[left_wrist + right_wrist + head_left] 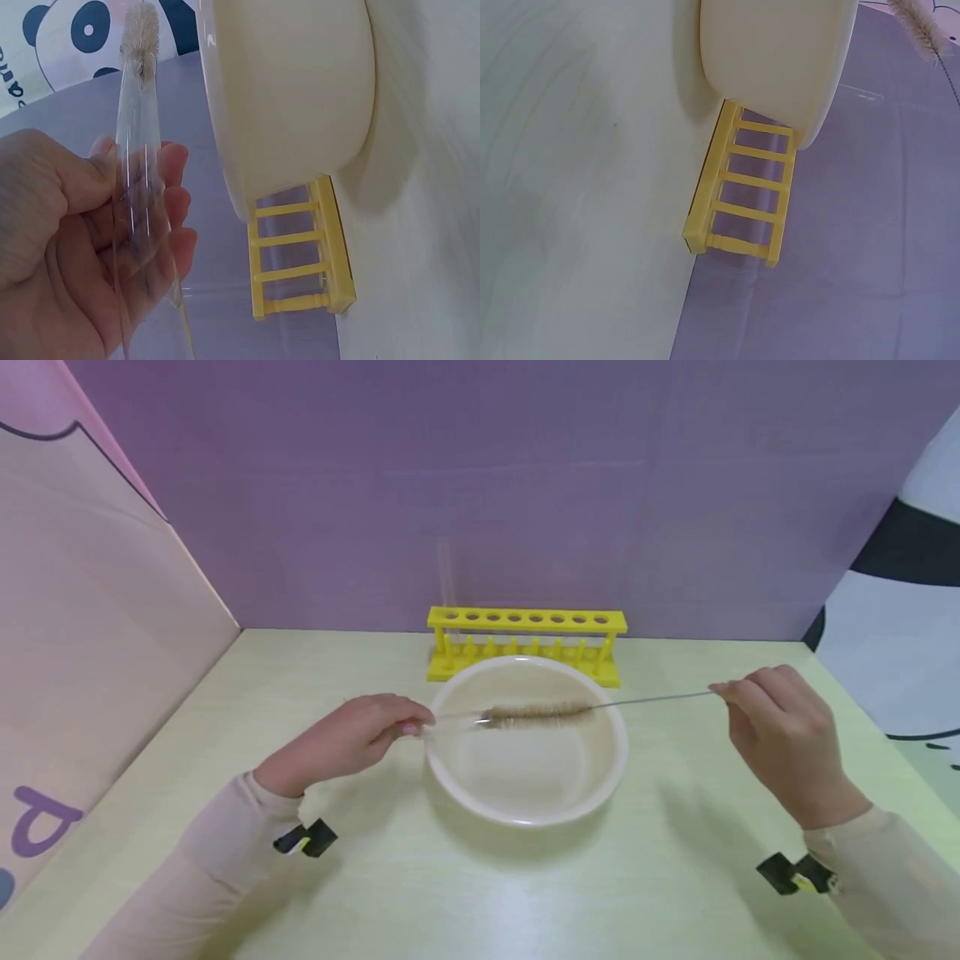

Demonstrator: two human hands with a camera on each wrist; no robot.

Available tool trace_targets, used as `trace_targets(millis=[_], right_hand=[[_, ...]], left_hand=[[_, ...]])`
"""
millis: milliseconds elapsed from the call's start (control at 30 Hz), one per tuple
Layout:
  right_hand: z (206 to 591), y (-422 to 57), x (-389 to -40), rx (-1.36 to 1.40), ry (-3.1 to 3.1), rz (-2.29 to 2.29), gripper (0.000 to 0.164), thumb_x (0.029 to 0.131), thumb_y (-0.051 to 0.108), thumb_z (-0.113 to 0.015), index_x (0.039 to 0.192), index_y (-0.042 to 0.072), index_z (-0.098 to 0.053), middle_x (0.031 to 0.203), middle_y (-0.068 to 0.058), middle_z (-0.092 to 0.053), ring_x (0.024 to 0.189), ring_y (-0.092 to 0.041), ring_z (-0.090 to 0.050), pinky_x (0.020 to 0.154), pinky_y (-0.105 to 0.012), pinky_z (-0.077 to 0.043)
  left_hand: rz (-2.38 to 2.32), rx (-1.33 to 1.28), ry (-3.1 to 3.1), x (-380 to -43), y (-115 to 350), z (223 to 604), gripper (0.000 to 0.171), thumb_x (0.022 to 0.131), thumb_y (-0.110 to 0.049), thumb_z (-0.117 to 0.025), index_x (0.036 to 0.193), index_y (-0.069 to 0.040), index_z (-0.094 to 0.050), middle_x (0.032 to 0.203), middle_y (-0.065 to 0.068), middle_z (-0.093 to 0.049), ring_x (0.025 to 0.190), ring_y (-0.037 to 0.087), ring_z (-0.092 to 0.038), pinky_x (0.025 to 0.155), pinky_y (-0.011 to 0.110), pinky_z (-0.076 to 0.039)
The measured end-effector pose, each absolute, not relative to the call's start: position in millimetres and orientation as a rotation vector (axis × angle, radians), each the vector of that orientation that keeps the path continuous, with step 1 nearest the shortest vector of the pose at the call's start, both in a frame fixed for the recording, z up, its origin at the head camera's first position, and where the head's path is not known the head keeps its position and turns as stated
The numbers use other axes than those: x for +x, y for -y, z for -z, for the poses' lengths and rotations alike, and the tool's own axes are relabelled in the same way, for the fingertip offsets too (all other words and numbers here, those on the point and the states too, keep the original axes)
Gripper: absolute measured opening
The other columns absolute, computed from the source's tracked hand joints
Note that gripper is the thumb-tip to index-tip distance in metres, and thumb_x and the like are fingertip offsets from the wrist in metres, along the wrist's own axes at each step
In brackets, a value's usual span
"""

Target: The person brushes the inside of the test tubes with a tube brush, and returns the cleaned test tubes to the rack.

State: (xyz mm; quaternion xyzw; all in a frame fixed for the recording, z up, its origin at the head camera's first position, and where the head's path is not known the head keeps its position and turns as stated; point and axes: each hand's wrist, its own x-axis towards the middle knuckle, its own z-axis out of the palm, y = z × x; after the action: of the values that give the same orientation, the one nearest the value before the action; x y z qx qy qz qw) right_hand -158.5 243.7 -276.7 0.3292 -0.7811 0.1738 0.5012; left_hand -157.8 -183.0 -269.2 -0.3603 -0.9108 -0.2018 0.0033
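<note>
My left hand (367, 733) grips a clear glass test tube (139, 142) between thumb and fingers, left of the basin's rim. The tube's mouth points to the right, over the white basin (525, 821). At that mouth is the tip of a test tube brush (540, 714), most of its tan bristles showing outside the glass. My right hand (783, 731) pinches the far end of the brush's thin wire handle (652, 700), well to the right of the basin. Brush and tube lie nearly in one line above the basin. The right wrist view shows the bristles (922, 30) but not the hand.
Behind the basin stands a yellow test tube rack (527, 620), partly hidden by the rim. Another clear tube (447, 577) stands upright at its left end. A purple backdrop (525, 510) rises along the back edge of the pale table (510, 902).
</note>
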Motion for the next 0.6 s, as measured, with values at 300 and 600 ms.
trace_targets(millis=[300,600], right_hand=[[279.0,-249.1,-159.4,0.747,1.893,-0.429,0.019,0.068,-0.023,-0.057,0.073,-0.006,-0.062,0.063,-0.018,-0.053,0.057,-0.034,-0.046,0.055,-0.038,-0.035],[283.9,-251.0,-161.1,0.806,1.901,-0.417,0.014,0.071,-0.017,-0.056,0.075,-0.005,-0.062,0.062,-0.016,-0.054,0.056,-0.032,-0.047,0.053,-0.038,-0.036]], left_hand=[[0.664,-1.090,2.845,-160.3,191.1,275.6,0.023,0.092,-0.007,-0.059,0.115,-0.004,-0.064,0.111,0.004,-0.067,0.103,0.020,-0.062,0.088,0.038,-0.050],[0.662,-1.066,2.840,-160.8,191.9,276.1,0.022,0.093,-0.004,-0.057,0.113,-0.003,-0.064,0.108,0.006,-0.067,0.100,0.020,-0.062,0.086,0.038,-0.051]])
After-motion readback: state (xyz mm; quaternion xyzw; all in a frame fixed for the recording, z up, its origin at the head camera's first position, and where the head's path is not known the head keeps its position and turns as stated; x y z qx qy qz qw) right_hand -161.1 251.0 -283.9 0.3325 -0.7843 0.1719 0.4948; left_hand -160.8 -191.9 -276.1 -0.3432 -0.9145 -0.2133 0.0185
